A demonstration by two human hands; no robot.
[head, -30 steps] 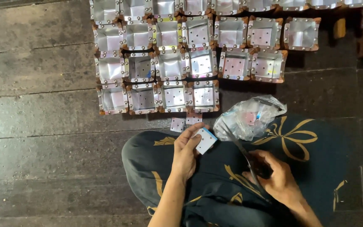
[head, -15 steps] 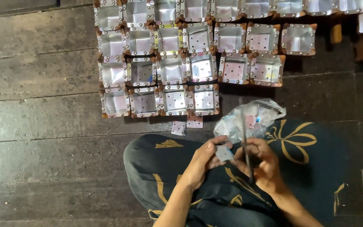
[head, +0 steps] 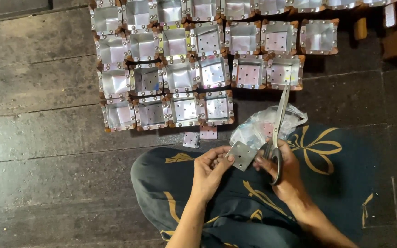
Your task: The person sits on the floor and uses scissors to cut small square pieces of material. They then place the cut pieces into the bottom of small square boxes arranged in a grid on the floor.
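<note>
Now both hands meet over my lap. A second ago my left hand (head: 212, 172) held the small metal square (head: 241, 155) out alone toward the floor, and my right hand (head: 283, 172) sat lower by my thigh with the scissors (head: 276, 138). Since then the right has come up and the two sit just beside each other, with the square between them. Judgement: the piece has gone from being carried to being presented to the tool.

Grip, left: narrow pinch, fingertips on the square's left edge and corner. The square is tilted like a diamond and held above my knee, not resting on anything.

Grip, right: closed around the dark scissor handles; thumb and fingers also touch the square's right side. The blades point up and away, toward the trays, and look shut or nearly so; I cannot tell for sure.

Materials: the square is thin, dull grey sheet, flat, with a few small punched holes. The scissors have long pale blades. Just beyond the hands lies a crumpled clear plastic bag (head: 265, 126), glossy, with pinkish and pale pieces inside. Two more small flat squares (head: 200, 136) lie on the floor (head: 47, 138), which is dark, worn planking. Farther out, rows of shiny square foil-like trays (head: 184, 69) with brown rims and studded corners sit touching one another. My trousers (head: 235, 216) are dark cloth with a yellow pattern.
</note>
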